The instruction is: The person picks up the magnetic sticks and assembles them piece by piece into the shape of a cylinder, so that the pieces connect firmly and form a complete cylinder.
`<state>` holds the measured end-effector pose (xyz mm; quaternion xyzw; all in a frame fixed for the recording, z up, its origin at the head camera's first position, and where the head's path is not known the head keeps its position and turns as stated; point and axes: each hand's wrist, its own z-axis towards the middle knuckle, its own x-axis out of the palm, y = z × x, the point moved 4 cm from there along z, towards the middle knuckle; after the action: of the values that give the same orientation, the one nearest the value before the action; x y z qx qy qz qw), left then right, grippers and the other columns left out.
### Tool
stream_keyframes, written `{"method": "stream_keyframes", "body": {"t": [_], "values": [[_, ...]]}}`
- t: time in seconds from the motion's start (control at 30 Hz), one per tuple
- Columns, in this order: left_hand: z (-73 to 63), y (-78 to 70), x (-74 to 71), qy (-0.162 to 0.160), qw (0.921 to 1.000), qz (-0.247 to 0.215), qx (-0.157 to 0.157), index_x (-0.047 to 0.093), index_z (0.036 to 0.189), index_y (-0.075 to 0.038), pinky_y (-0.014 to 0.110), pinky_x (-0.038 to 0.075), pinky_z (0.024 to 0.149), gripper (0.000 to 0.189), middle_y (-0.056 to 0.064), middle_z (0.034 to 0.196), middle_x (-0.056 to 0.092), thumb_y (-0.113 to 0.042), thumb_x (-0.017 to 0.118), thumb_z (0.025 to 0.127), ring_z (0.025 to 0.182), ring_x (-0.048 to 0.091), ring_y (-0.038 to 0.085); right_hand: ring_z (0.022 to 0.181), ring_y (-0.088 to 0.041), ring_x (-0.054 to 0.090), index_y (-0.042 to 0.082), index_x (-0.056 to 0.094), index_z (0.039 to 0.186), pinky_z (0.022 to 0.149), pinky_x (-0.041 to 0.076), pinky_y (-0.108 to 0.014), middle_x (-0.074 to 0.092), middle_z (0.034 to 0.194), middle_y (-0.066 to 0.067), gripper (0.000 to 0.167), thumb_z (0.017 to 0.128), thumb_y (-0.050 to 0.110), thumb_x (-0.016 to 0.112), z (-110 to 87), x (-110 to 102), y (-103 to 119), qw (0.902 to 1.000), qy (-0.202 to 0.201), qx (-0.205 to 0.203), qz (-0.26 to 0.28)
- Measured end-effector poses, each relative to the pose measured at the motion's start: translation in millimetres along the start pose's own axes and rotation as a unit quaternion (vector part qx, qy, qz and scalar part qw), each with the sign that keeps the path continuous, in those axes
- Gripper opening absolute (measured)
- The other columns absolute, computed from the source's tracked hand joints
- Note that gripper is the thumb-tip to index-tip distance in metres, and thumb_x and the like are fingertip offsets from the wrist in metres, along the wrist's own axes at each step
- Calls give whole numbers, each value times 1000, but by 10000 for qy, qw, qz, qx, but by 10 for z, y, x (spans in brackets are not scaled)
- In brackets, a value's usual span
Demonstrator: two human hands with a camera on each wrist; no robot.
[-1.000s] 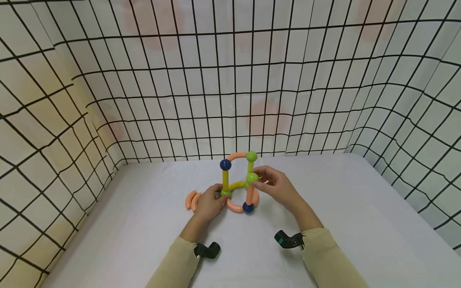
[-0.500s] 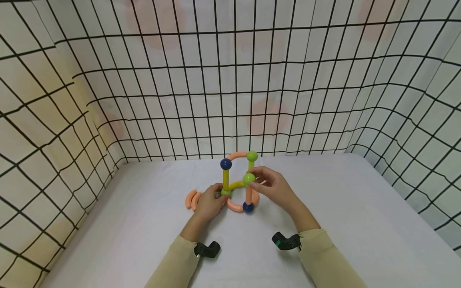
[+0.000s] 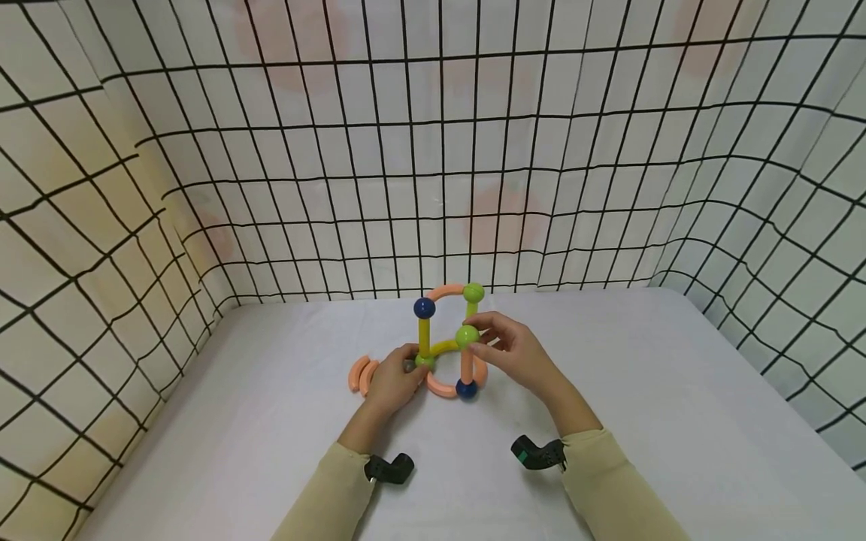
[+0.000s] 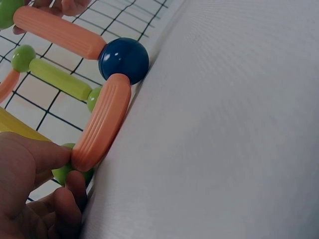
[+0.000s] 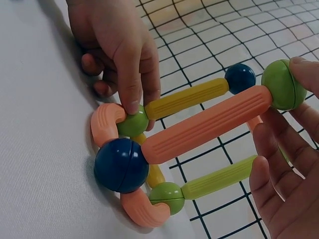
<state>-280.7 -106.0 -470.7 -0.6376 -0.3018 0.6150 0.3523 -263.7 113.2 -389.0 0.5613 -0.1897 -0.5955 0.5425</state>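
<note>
A magnetic stick-and-ball frame stands on the white table. My left hand (image 3: 392, 379) pinches a green ball (image 5: 133, 122) low at its left. Above that ball, a yellow rod (image 3: 424, 336) rises to a navy ball (image 3: 424, 307). My right hand (image 3: 517, 349) holds the upper green ball (image 5: 283, 84) between thumb and fingers. That ball tops an upright orange rod (image 5: 209, 124), which stands on the front navy ball (image 5: 121, 164). Curved orange and yellow sticks form the base ring. At the back, a green rod (image 5: 219, 178) carries another green ball (image 3: 473, 292), joined by an orange arc (image 3: 446, 288) to the rear navy ball.
Loose curved orange sticks (image 3: 358, 373) lie left of my left hand, partly behind it. Black grid netting (image 3: 325, 180) over white cloth rises at the back and both sides of the white table (image 3: 643, 391).
My right hand has shifted slightly left with the upper green ball, bringing the orange rod more upright; over the last half second it is nearly still. My left hand has stayed in place.
</note>
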Motion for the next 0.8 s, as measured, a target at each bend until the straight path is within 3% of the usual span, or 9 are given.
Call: {"method": "stream_keyframes", "body": {"t": [0.37, 0.63, 0.8], "values": [[-3, -7, -4, 5, 10000, -42, 49, 60, 134, -15, 26, 47, 63, 41, 9, 126, 63, -29, 66, 96, 70, 57, 14, 104, -23, 60, 17, 61, 127, 84, 53, -28, 65, 125, -5, 33, 96, 21, 67, 5, -32, -6, 9999, -36, -67, 88], [6, -1, 1, 14, 9999, -113, 32, 61, 133, -15, 26, 47, 60, 41, 8, 125, 63, -28, 67, 95, 66, 58, 12, 100, -23, 60, 14, 59, 132, 74, 53, -26, 63, 127, -11, 31, 102, 25, 57, 0, -128, -123, 9989, -298, 294, 220], [6, 1, 2, 23, 9999, -97, 22, 60, 133, -16, 25, 47, 59, 41, 7, 124, 63, -29, 67, 95, 66, 59, 12, 99, -26, 61, 15, 59, 131, 77, 54, -30, 63, 127, -12, 31, 102, 26, 59, -9, -188, -254, 9973, -476, 547, 75]]}}
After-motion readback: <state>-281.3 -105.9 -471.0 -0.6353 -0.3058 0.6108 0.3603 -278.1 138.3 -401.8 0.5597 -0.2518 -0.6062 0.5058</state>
